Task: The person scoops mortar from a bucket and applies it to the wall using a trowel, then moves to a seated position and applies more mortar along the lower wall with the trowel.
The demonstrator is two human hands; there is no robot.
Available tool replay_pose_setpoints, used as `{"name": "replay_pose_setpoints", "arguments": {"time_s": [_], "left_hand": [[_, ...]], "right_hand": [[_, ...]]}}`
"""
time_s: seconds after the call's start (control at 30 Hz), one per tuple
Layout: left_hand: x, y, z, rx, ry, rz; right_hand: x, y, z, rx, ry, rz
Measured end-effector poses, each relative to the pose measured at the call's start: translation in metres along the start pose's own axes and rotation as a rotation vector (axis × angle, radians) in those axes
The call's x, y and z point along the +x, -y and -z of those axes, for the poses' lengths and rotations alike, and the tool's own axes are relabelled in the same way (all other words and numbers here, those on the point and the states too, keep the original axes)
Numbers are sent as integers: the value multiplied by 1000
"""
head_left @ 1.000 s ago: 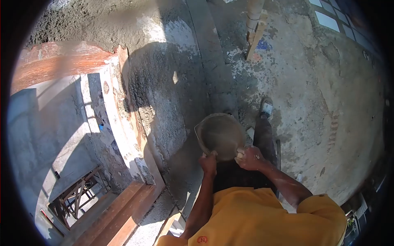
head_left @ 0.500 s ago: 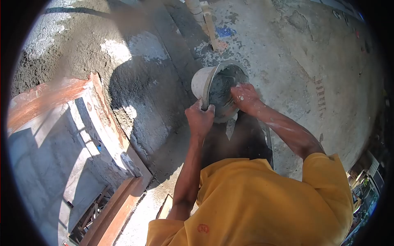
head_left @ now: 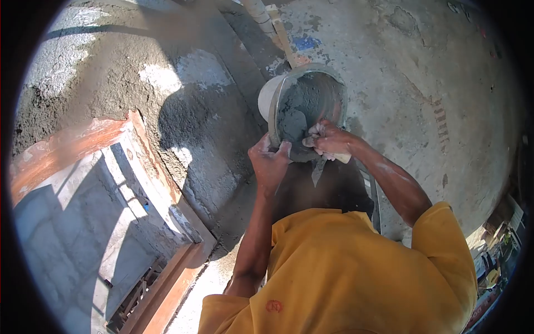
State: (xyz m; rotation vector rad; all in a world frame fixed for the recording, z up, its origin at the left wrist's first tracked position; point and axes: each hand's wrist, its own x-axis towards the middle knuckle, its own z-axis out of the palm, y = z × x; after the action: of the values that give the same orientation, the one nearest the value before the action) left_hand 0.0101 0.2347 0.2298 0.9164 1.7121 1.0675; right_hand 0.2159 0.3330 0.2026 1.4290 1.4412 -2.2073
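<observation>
A round bucket [head_left: 271, 100] is tilted with its mouth toward me, and wet grey mortar [head_left: 303, 97] coats its inside. My left hand [head_left: 270, 161] is closed on the near-left rim, thumb over the edge. At the near-right part of the mouth, my right hand [head_left: 329, 139] is wrapped round a trowel, whose pale handle end [head_left: 343, 158] sticks out below the fist. The mortar-covered blade [head_left: 293, 123] appears to lie inside the bucket, hard to tell from the mortar. A pointed grey-white patch [head_left: 317, 171] shows just under the bucket, against dark clothing.
On the left stands a reddish wooden frame [head_left: 158, 183] around an opening, beside rough mortared wall [head_left: 122, 72]. A pipe [head_left: 258, 14] and a wood strip [head_left: 282, 36] are beyond the bucket. A stained concrete surface [head_left: 389, 94] spreads right, with clutter [head_left: 495, 261] at lower right.
The bucket's mouth has turned more toward me, and more mortar shows. My right hand has moved down and nearer from inside the bucket to its near rim; the trowel handle has come into view.
</observation>
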Motion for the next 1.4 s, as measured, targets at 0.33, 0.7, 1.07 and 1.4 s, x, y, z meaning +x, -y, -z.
{"name": "replay_pose_setpoints", "arguments": {"time_s": [0.33, 0.7, 1.07, 1.4], "left_hand": [[-24, 106, 41, -397, -359, 393], [-118, 152, 80, -426, -560, 617], [-118, 179, 51, -452, -711, 649], [-9, 29, 27, 344, -136, 120]], "right_hand": [[20, 10, -45, 635, 87, 196], [126, 121, -44, 529, -1130, 637], [12, -9, -152, -505, 12, 392], [31, -21, -55, -1238, -219, 648]]}}
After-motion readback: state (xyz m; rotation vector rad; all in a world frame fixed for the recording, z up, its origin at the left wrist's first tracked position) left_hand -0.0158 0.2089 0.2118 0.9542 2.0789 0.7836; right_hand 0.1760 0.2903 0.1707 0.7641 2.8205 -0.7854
